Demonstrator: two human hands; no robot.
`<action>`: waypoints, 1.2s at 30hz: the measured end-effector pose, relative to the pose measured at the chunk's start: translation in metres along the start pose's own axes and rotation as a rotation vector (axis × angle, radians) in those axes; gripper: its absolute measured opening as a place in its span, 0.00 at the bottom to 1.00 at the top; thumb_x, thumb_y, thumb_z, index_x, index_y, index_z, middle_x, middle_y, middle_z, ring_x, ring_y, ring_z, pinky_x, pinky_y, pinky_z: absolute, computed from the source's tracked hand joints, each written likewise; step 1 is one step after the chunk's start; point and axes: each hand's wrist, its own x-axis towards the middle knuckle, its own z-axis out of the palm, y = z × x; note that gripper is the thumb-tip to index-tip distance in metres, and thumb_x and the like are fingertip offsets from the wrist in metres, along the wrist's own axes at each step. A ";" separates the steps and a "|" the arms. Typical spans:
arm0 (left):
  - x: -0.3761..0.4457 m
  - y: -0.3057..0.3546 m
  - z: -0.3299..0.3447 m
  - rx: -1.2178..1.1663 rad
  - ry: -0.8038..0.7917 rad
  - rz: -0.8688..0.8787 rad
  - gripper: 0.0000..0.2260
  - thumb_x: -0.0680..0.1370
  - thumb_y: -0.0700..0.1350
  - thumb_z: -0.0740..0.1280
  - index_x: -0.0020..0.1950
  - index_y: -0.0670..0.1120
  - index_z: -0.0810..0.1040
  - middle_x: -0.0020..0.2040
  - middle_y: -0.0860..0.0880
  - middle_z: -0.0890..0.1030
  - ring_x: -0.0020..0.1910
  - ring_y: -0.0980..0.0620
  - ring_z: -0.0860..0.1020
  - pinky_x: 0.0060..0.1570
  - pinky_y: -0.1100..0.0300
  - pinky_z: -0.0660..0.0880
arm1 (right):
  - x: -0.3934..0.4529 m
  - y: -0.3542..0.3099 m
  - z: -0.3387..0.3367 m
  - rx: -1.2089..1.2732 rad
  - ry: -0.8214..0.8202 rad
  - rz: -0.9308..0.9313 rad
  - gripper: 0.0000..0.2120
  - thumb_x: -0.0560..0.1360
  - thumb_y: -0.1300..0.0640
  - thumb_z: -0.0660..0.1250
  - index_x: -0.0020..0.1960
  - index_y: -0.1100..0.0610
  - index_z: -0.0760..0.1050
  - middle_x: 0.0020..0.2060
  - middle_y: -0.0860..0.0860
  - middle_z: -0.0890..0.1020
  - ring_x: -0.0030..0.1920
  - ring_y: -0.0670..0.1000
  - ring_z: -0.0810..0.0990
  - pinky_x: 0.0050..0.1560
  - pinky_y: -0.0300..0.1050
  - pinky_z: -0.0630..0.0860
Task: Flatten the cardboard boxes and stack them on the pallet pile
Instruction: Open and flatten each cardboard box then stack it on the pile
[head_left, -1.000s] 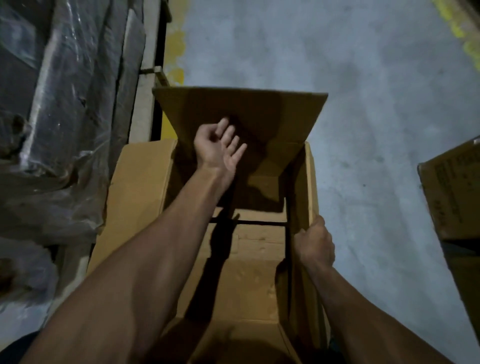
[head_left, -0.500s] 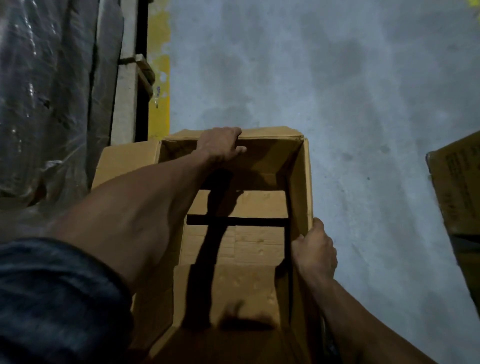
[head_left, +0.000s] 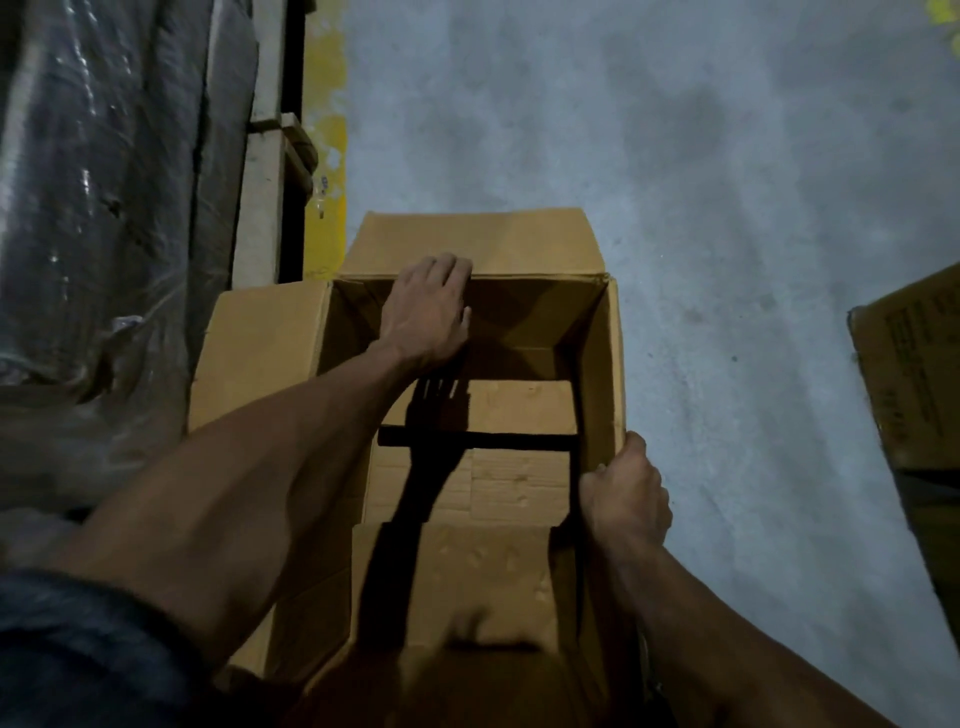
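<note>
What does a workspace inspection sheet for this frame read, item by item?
Surface: grey concrete floor with a yellow painted line.
Job's things: open cardboard box, not yet flattened; far flap folded outward; wooden slats visible through its open bottom.
Clutter: second cardboard box at the right edge.
Grippers: left hand lies over the far rim; right hand grips the right wall.
Cables: nothing seen.
Surroundings: plastic-wrapped goods on a wooden pallet at left.
</note>
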 end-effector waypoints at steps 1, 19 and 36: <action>-0.015 -0.004 -0.003 -0.002 0.013 -0.051 0.25 0.81 0.51 0.60 0.77 0.43 0.62 0.76 0.42 0.65 0.75 0.42 0.62 0.75 0.48 0.58 | -0.001 0.000 -0.001 0.001 -0.004 0.005 0.17 0.80 0.60 0.64 0.67 0.58 0.68 0.55 0.56 0.79 0.55 0.59 0.78 0.48 0.49 0.71; -0.245 -0.042 0.032 -0.559 -0.128 -0.828 0.24 0.79 0.42 0.67 0.73 0.45 0.62 0.67 0.42 0.72 0.63 0.39 0.75 0.60 0.44 0.75 | -0.051 0.032 -0.012 -0.124 -0.106 0.033 0.19 0.80 0.57 0.66 0.69 0.60 0.67 0.58 0.60 0.78 0.57 0.62 0.78 0.51 0.52 0.75; -0.263 -0.024 -0.012 -0.383 -0.022 -0.680 0.19 0.79 0.41 0.65 0.70 0.42 0.67 0.55 0.39 0.80 0.53 0.37 0.79 0.51 0.45 0.77 | -0.085 0.050 -0.041 0.024 -0.019 -0.069 0.05 0.78 0.63 0.64 0.53 0.57 0.72 0.46 0.56 0.76 0.46 0.57 0.75 0.48 0.48 0.71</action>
